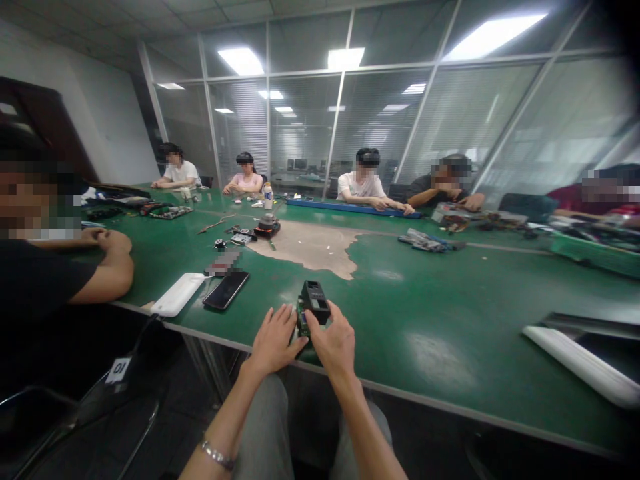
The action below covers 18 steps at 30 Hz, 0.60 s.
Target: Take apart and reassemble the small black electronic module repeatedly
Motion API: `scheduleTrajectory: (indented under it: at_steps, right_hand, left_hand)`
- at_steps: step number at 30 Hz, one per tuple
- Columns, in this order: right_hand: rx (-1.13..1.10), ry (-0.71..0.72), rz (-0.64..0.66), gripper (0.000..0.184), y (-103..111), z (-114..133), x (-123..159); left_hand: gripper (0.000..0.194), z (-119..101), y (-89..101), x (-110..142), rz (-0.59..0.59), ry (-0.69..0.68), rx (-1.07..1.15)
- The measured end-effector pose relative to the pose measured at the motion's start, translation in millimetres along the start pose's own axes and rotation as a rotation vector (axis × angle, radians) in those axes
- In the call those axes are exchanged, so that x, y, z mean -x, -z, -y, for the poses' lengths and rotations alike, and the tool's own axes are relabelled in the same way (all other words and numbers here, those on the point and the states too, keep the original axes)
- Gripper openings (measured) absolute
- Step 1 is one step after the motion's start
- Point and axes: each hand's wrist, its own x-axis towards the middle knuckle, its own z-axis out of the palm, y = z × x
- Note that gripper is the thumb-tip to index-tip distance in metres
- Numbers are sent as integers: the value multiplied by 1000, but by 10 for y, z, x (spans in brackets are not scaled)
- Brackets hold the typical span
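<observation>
- From the head view, low centre of the frame: the black electronic module (314,300) stands upright between your hands, a green circuit board (301,318) along its left side, at the near edge of the green table (415,313)
- Your right hand (334,345) is closed on the module's lower end; your left hand (273,340) is curled against the board, though this view can't show whether it grips or only touches
- For a sure hold, keep your fingertips on the casing and edges, clear of the board's parts
- Your hands hide the module's underside and most of the board; its markings are too small to read
- Left of your hands lie a smartphone (226,290) and a white case (177,294); just above the phone, something is pixelated
- The frame cuts off a seated person (50,280) at the left edge
</observation>
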Motion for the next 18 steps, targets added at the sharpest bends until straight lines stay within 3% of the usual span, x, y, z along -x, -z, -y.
scheduleTrajectory:
  at_steps: [9,18]
  right_hand:
    - [132,34,74,36,-149,90,81]
    - [112,27,59,46,-229,-80,240]
  left_hand:
    - [60,-8,44,-7,31,15,16]
    - [64,18,5,-25,30,25,18]
